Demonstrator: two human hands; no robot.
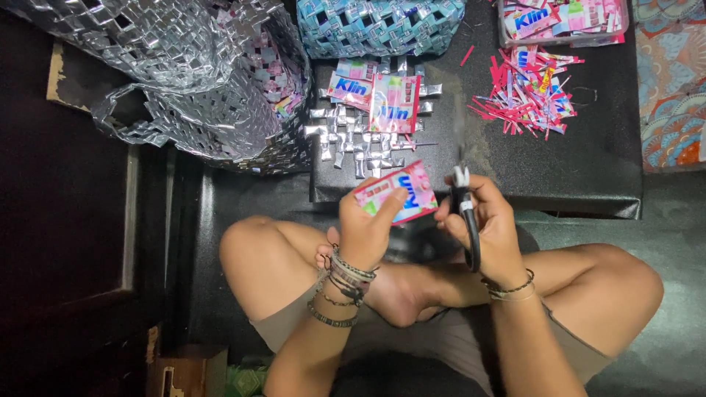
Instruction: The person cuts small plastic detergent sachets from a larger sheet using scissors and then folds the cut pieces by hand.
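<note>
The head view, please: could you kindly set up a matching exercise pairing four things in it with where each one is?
Things:
1. pink sachet
2. scissors
3. pink cut strips
4. silver woven bag

Places:
A. heaped at upper right on the black mat
B. in the left hand
C. upper left
D. in the right hand

Pairs: 1-B, 2-D, 3-A, 4-C

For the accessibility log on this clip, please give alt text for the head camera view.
Seen from above, a person sitting cross-legged holds a pink sachet wrapper in the left hand and black-handled scissors in the right hand. Ahead, a black board carries more wrappers, a woven strip mat and pink trimmings; a silver woven bag sits left.
</note>
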